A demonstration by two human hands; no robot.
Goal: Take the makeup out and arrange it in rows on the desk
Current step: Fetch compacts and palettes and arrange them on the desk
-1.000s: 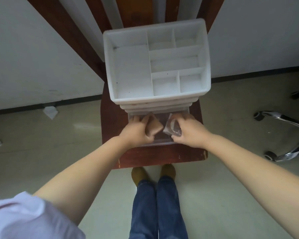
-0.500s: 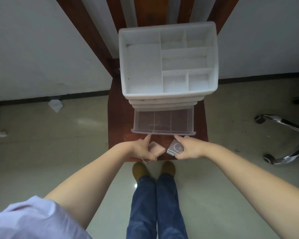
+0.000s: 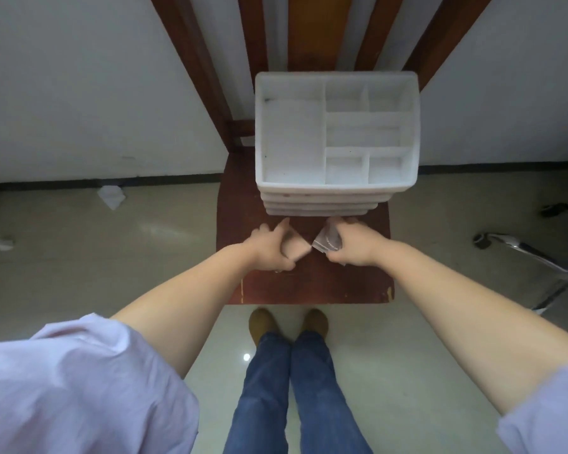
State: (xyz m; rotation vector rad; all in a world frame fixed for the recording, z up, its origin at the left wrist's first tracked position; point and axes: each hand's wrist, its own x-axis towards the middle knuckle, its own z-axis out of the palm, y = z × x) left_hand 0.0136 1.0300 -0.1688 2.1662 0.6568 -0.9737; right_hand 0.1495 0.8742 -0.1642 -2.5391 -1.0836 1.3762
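Two small makeup pieces sit pinched in your fingers, a tan sponge (image 3: 296, 251) in your left hand (image 3: 269, 249) and a clear little case (image 3: 328, 241) in your right hand (image 3: 351, 245), and either may slip off the small desk (image 3: 309, 286).

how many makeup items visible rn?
2. A tan makeup item held in the left hand, and a clear-cased one in the right hand, both above the desk. More may be hidden inside the organizer.

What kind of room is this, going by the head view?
Probably an office or a plain workroom, not a home dressing area. A small wooden desk stands against a bare white wall, the chrome base of a swivel chair shows at the right, and crumpled paper lies on the tiled floor.
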